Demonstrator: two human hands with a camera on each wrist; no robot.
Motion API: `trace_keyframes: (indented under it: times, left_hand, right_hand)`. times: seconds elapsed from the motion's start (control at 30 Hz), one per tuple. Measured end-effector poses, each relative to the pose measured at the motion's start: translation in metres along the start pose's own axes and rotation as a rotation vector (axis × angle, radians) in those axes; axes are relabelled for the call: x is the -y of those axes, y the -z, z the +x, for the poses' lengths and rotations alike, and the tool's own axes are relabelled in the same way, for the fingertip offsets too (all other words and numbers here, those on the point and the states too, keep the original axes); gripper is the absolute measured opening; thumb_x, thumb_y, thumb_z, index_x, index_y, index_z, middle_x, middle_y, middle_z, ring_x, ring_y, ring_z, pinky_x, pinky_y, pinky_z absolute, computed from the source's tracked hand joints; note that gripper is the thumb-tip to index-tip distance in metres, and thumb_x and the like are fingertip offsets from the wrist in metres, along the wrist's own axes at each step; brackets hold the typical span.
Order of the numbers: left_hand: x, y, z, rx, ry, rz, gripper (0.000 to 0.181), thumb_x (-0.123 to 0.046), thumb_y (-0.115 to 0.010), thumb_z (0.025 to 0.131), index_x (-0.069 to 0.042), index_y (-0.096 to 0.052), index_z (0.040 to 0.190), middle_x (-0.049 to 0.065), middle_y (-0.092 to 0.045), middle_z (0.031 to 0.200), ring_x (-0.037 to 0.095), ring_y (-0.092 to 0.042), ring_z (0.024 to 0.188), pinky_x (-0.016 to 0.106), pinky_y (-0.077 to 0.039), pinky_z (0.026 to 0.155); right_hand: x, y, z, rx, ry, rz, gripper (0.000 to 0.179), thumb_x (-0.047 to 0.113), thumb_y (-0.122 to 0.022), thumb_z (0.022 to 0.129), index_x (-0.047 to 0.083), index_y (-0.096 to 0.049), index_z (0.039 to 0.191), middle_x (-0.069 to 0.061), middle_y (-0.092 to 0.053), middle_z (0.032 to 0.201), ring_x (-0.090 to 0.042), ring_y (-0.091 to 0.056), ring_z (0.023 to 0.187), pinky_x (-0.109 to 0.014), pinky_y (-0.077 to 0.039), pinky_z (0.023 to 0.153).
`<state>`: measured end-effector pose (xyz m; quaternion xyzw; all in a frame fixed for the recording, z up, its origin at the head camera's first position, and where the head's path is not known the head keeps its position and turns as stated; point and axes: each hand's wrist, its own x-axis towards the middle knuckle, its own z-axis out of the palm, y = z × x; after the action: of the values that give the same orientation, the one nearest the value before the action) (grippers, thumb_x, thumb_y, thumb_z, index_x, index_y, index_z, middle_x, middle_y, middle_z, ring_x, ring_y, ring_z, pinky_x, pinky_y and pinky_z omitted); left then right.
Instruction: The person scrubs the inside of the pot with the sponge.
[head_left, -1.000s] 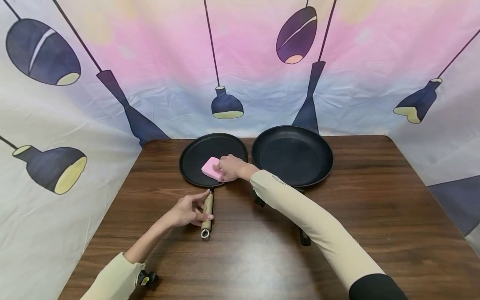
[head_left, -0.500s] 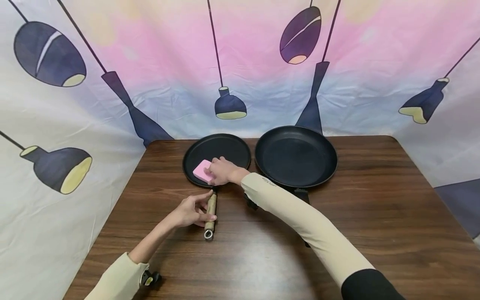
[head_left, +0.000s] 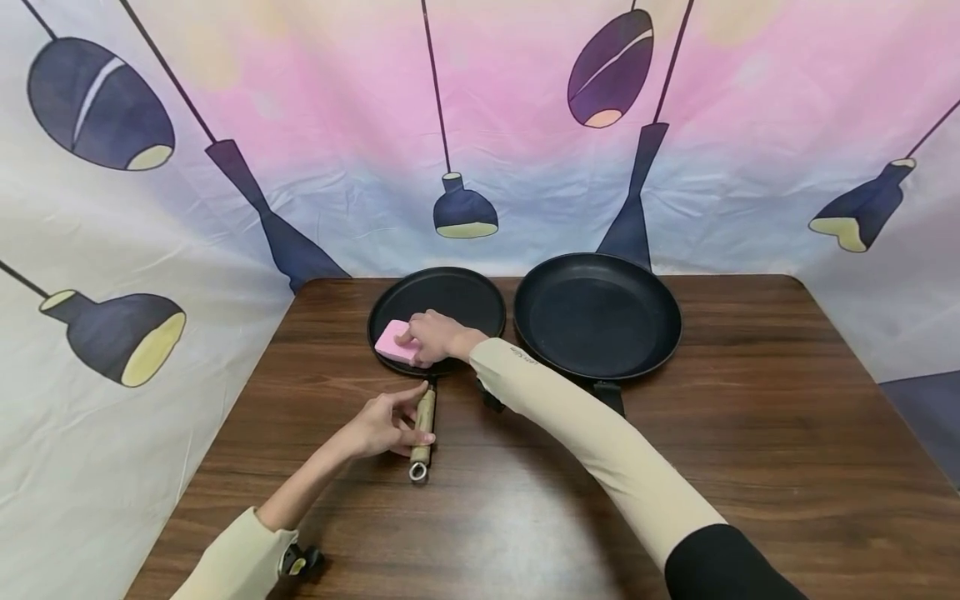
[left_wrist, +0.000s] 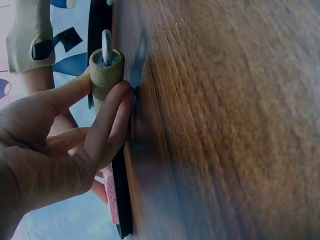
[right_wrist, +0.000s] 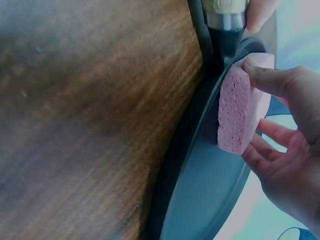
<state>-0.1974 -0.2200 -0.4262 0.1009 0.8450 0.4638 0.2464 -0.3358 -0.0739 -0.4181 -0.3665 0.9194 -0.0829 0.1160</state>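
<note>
One pink sponge (head_left: 392, 341) at 8 o'clock in small pan (head_left: 453, 292), pinched by right hand (head_left: 437, 337); left hand (head_left: 381, 427) grips wooden handle (head_left: 424, 415) at 6 o'clock. Step, presumably: wiping; next stroke calls for even pressure, handle steady.

brown wooden table (head_left: 750, 433), lamp-printed cloth backdrop (head_left: 510, 108)

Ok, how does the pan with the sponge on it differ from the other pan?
The sponge pan is smaller, with a low rim; the other pan is wider, with a taller wall. The sponge pan has a pale handle ending in a metal ring, while the other pan's handle is black. The left hand grips the sponge pan's handle; neither hand holds the other pan. Both are round and black.
</note>
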Motion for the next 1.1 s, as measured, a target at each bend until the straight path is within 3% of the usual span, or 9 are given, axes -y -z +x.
trace_keyframes:
  times: [0.2,0.37,0.67,0.87,1.1]
  left_hand:
    - [-0.001,0.0,-0.001,0.0,0.014,-0.017,0.087,-0.005,-0.083,0.085,0.0,-0.034,0.157,0.018,-0.06,0.109,0.009,-0.066,0.072,0.036,-0.066,0.068]
    - [-0.001,-0.003,-0.003,0.006,-0.011,-0.024,0.089,-0.006,-0.084,0.084,0.001,-0.033,0.157,0.019,-0.062,0.108,0.009,-0.066,0.071,0.036,-0.066,0.067]
    - [0.0,-0.009,-0.007,-0.011,-0.04,0.038,0.091,-0.009,-0.087,0.082,0.002,-0.036,0.156,0.018,-0.065,0.105,0.011,-0.061,0.07,0.03,-0.064,0.062]
    - [0.002,-0.006,-0.008,-0.018,-0.031,0.033,0.092,-0.011,-0.087,0.082,0.001,-0.035,0.157,0.018,-0.064,0.107,0.01,-0.061,0.072,0.028,-0.064,0.062]
    - [0.0,-0.003,-0.005,-0.019,-0.024,0.03,0.092,-0.011,-0.086,0.083,0.0,-0.034,0.157,0.018,-0.063,0.109,0.006,-0.06,0.07,0.029,-0.064,0.063]
  right_hand:
    - [-0.001,0.0,0.012,0.015,-0.012,0.011,0.054,0.014,-0.062,0.101,0.028,-0.048,0.152,-0.008,-0.034,0.166,-0.029,-0.038,0.149,-0.037,-0.04,0.121]
    - [-0.001,-0.002,0.022,0.005,-0.035,-0.038,0.058,0.012,-0.056,0.104,0.031,-0.04,0.156,-0.01,-0.024,0.17,-0.031,-0.034,0.151,-0.04,-0.038,0.123]
    - [-0.006,-0.012,0.037,-0.055,-0.119,-0.203,0.055,0.027,-0.045,0.11,0.036,-0.027,0.161,-0.011,-0.032,0.165,-0.029,-0.041,0.145,-0.038,-0.041,0.12]
    - [-0.008,-0.009,0.048,-0.07,-0.163,-0.199,0.054,0.028,-0.046,0.11,0.036,-0.03,0.161,-0.01,-0.039,0.16,-0.028,-0.045,0.141,-0.038,-0.045,0.116]
    - [-0.023,-0.008,0.06,-0.079,-0.25,-0.197,0.055,0.03,-0.045,0.111,0.033,-0.027,0.162,-0.015,-0.035,0.161,-0.031,-0.041,0.143,-0.04,-0.044,0.117]
